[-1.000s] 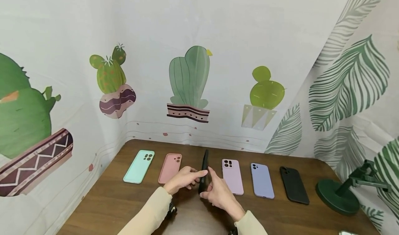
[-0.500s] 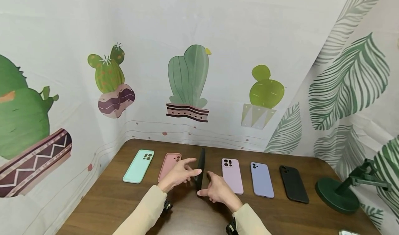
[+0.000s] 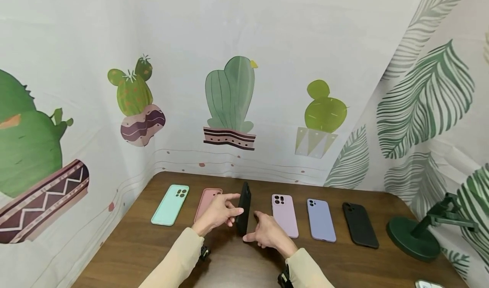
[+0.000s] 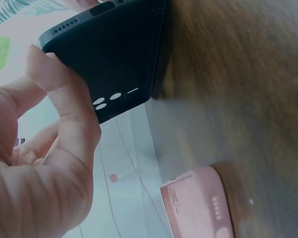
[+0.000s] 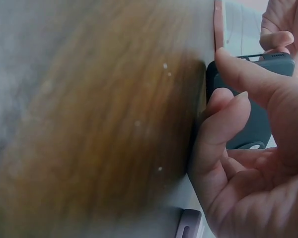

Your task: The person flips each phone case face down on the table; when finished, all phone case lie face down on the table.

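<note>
Black and flexible-looking, a phone case (image 3: pixel 246 201) stands on its long side near the middle of the wooden tabletop (image 3: pixel 237 267), between a pink case (image 3: pixel 206 199) and a lilac case (image 3: pixel 285 216), with its hollow inner face turned to the person's left. The left wrist view shows the port slot at its near end and the camera holes toward its far end.

The left hand (image 3: pixel 217 213) is at the upper near corner, thumb against the case and forefinger stretched out beside it. Whether this grip pinches the case or merely steadies it, the pictures do not settle. The right hand (image 3: pixel 269 232) is low on the opposite side: thumb at the near bottom corner, forefinger pointing forward and parted from the thumb, remaining fingers bent. That grip is spread, and closes on nothing. Cream sleeves (image 3: pixel 179 258) cover both forearms.

Farther left lies a mint case (image 3: pixel 168 207); to the right of the lilac one come a periwinkle case (image 3: pixel 321 224) and a second black case (image 3: pixel 361 228), both flat with camera cutouts at the far end. Beside them is a dark green stand (image 3: pixel 414 239) with a jointed arm. Behind hangs a pale fabric backdrop (image 3: pixel 279 33) printed with cacti and leaves.
</note>
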Motion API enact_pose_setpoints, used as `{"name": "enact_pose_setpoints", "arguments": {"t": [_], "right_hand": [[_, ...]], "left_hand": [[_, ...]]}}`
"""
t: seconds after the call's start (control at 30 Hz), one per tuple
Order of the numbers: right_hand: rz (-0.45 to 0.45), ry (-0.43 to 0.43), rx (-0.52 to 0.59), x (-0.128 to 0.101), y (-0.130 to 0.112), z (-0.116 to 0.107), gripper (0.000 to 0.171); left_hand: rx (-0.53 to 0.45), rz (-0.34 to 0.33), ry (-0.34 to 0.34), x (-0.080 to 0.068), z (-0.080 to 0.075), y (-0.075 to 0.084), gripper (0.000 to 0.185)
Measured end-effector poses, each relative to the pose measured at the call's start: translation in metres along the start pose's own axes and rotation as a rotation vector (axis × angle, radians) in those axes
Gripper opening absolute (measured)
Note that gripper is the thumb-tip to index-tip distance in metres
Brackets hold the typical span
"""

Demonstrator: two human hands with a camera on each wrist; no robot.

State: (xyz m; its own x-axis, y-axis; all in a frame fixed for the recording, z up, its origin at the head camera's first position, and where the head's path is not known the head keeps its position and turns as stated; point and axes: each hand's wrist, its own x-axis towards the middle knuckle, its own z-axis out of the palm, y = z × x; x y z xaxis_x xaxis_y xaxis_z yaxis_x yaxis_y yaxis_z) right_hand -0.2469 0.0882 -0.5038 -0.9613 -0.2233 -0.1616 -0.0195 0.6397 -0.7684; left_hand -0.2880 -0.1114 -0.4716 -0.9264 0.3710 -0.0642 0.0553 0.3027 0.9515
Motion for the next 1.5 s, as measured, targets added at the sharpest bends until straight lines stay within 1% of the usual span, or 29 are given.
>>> {"name": "enact_pose_setpoints", "arguments": {"t": [0.17,0.33,0.5,0.63,0.73,0.83,0.93,1.03,1.27,1.5], "right_hand": [[0.005,0.004,0.004,0.0,0.001,0.001,0.103],[-0.002,0.007,0.017,0.0,0.004,0.002,0.102],[-0.004,0.014,0.01,0.001,0.006,0.003,0.103],[0.002,0.025,0.014,-0.001,0.006,0.003,0.103],[0.008,0.032,0.027,-0.002,0.006,0.002,0.104],[0.01,0.042,0.034,-0.003,0.006,0.001,0.105],[0.004,0.051,0.034,-0.004,0.006,0.001,0.105],[-0.001,0.051,0.036,-0.005,0.006,0.0,0.104],[0.006,0.05,0.054,-0.007,0.006,-0.001,0.103],[0.006,0.046,0.074,-0.005,0.008,-0.002,0.103]], "left_hand": [[0.004,-0.01,0.005,-0.003,0.0,0.0,0.061],[0.029,-0.037,-0.015,-0.005,0.0,-0.005,0.06],[0.087,-0.022,-0.031,-0.005,0.002,-0.01,0.063],[0.184,0.01,-0.041,-0.005,0.005,-0.011,0.074],[0.272,0.013,-0.05,-0.004,0.007,-0.012,0.088],[0.384,0.015,-0.059,-0.005,0.011,-0.012,0.098],[0.49,0.035,-0.06,-0.006,0.014,-0.013,0.101],[0.558,0.039,-0.053,-0.007,0.017,-0.014,0.1],[0.6,0.03,-0.035,-0.005,0.021,-0.015,0.101],[0.614,-0.017,-0.046,-0.002,0.024,-0.016,0.098]]}}
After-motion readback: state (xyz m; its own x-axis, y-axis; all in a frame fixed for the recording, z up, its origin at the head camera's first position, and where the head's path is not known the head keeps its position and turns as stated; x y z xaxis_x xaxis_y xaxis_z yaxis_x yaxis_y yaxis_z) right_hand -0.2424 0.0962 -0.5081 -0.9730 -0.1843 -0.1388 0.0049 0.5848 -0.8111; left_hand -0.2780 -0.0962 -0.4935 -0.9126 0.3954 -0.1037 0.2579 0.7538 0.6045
